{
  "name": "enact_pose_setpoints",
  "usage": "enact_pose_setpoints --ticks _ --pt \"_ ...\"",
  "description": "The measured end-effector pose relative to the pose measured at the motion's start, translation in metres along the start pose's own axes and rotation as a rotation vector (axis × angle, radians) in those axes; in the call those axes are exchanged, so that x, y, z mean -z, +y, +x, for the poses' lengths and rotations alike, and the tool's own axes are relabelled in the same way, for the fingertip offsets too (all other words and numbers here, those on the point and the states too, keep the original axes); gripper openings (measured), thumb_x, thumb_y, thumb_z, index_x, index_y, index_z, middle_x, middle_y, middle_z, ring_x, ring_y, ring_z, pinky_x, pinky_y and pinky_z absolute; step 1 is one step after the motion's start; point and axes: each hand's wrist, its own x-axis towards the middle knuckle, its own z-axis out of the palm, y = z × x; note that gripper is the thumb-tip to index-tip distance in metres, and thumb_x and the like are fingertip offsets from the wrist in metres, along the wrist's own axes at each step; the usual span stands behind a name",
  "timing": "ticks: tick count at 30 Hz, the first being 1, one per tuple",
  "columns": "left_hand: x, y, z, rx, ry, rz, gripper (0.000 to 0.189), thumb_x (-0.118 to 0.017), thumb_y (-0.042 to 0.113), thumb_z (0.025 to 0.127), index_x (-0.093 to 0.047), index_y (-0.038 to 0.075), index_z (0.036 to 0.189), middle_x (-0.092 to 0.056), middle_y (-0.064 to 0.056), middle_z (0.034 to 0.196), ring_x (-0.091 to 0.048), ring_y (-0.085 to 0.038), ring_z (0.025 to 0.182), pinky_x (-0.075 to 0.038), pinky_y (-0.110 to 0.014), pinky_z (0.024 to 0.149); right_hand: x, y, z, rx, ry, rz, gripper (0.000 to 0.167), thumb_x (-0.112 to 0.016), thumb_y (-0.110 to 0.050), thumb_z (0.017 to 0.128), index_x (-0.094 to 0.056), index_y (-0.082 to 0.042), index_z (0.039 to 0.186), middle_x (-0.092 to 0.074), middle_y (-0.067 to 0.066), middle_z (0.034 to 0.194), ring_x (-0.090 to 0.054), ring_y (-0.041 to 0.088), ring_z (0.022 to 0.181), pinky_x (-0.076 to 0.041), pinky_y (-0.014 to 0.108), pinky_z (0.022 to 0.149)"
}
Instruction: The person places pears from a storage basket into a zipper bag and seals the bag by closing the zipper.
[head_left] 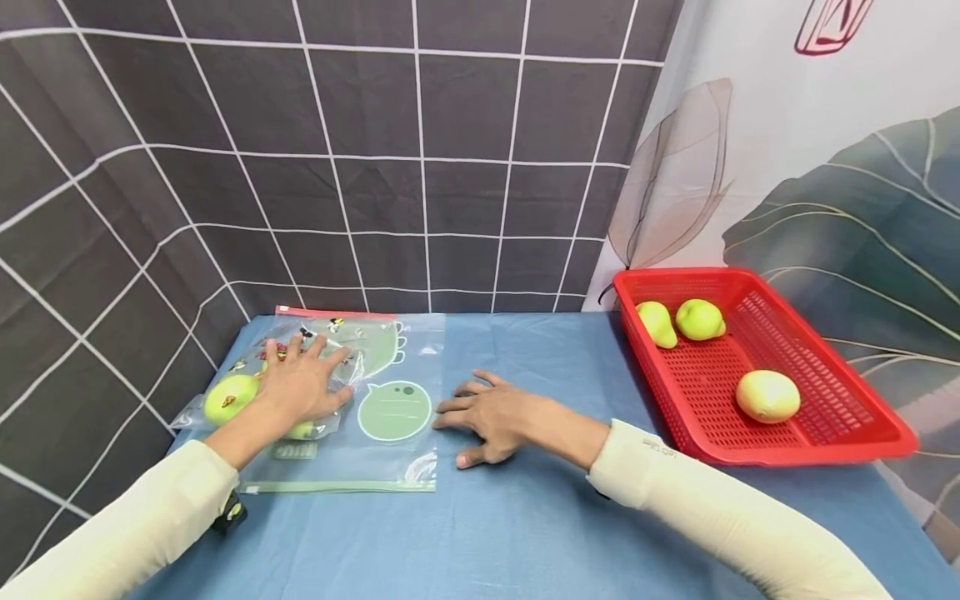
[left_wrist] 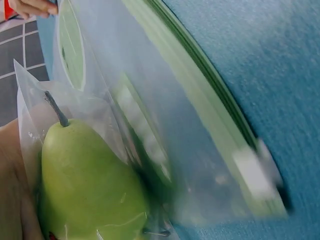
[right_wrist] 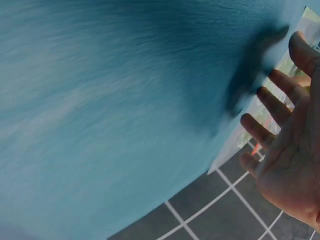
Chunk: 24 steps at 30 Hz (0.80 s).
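My left hand (head_left: 296, 383) rests with spread fingers on a clear plastic bag holding green fruit (head_left: 231, 397). Close up in the left wrist view, one of these is a pear (left_wrist: 90, 180) with a dark stem, seen through the plastic beside the hand. A flat clear zip bag (head_left: 420, 350) with green printed patches lies partly under the filled one, its green zip strip (head_left: 352, 486) towards me. Just off its right edge is my right hand (head_left: 491, 417), palm down over the blue cloth, fingers loosely spread and holding nothing. A red strip (head_left: 330, 312) shows along the far edge.
A red plastic basket (head_left: 795, 458) stands on the right of the blue-covered table (head_left: 510, 533). In it lie a green pear (head_left: 656, 323), another green fruit (head_left: 700, 320) and a pale yellow fruit (head_left: 768, 396). Dark checked cloth (head_left: 480, 192) hangs behind and at the left.
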Motion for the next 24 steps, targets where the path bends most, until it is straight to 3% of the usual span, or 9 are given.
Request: enact_pose_setpoints --ticks 8,14,24 --pt "-0.001 -0.006 -0.001 -0.012 0.0 -0.013 0.074 -0.07 0.052 0.102 -0.057 0.016 0.165 -0.043 -0.035 0.173 -0.029 -0.072 0.16 -0.015 -0.094 0.124 0.005 0.01 -0.034 -0.087 -0.077 -0.014 0.067 -0.068 -0.066 0.106 -0.053 -0.039 0.166 -0.047 -0.013 0.179 -0.039 0.022 0.169 -0.015 0.058 0.146" --pt "0.001 -0.013 -0.001 -0.004 -0.004 -0.023 0.075 -0.072 0.053 0.1 -0.057 0.017 0.165 -0.043 -0.034 0.173 -0.028 -0.071 0.161 -0.014 -0.094 0.125 0.01 0.021 -0.055 -0.138 -0.099 -0.077 0.056 -0.074 -0.064 0.103 -0.066 -0.034 0.15 -0.062 -0.008 0.167 -0.048 0.026 0.162 -0.025 0.06 0.143" --pt "0.005 -0.008 -0.002 -0.008 -0.023 -0.035 0.077 -0.071 0.057 0.1 -0.057 0.017 0.165 -0.044 -0.035 0.172 -0.028 -0.072 0.161 -0.014 -0.094 0.125 0.013 0.025 -0.061 -0.127 -0.1 -0.059 0.051 -0.078 -0.06 0.101 -0.072 -0.031 0.143 -0.067 -0.004 0.16 -0.055 0.026 0.153 -0.036 0.054 0.138"
